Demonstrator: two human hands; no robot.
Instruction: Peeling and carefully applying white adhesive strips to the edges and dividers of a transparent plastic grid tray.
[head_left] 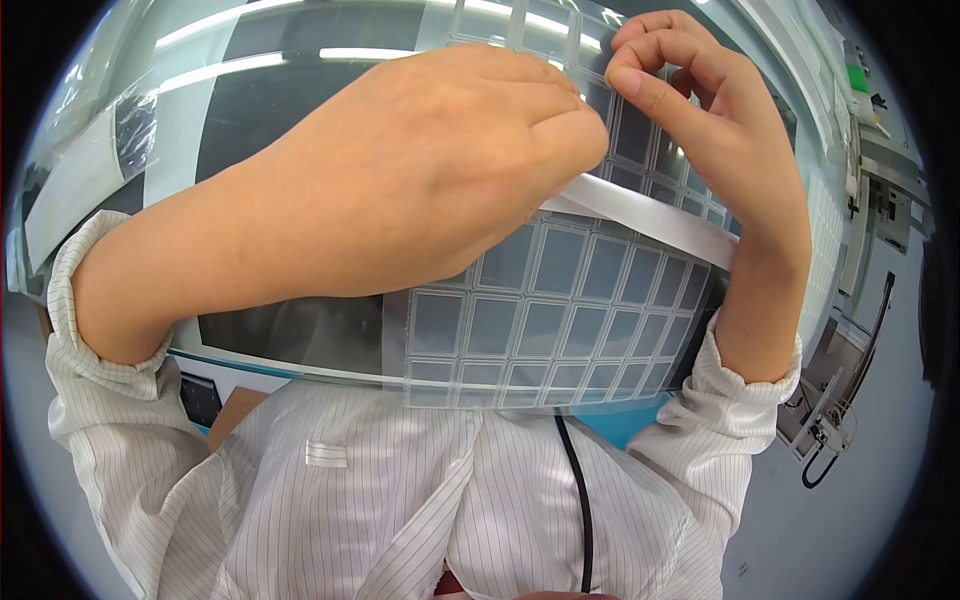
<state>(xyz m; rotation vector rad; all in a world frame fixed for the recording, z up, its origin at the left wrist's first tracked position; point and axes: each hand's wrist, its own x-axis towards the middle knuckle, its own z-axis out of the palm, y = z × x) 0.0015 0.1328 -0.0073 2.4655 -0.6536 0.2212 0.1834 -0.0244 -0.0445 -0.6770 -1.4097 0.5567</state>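
My left hand (455, 150) reaches across the middle with its back up and its fingers curled under, so its fingertips are hidden. Facing it, my right hand (735, 125) has thumb and forefinger pinched together. Whatever lies in that pinch is too small to make out. Below both hands is a clear plastic compartment tray (527, 298) with rows of rectangular cells. Another clear gridded tray (543, 28) lies beyond it, partly covered by my hands. A white strip (665, 222) runs from beneath my left hand toward my right wrist, between the two trays.
The trays lie on a glass-topped table (290, 366) with dark panels (270, 100). At the far left is a white piece in clear wrapping (75, 185). Metal equipment (885, 215) stands off to the right. A black cord (575, 480) hangs down my striped coat.
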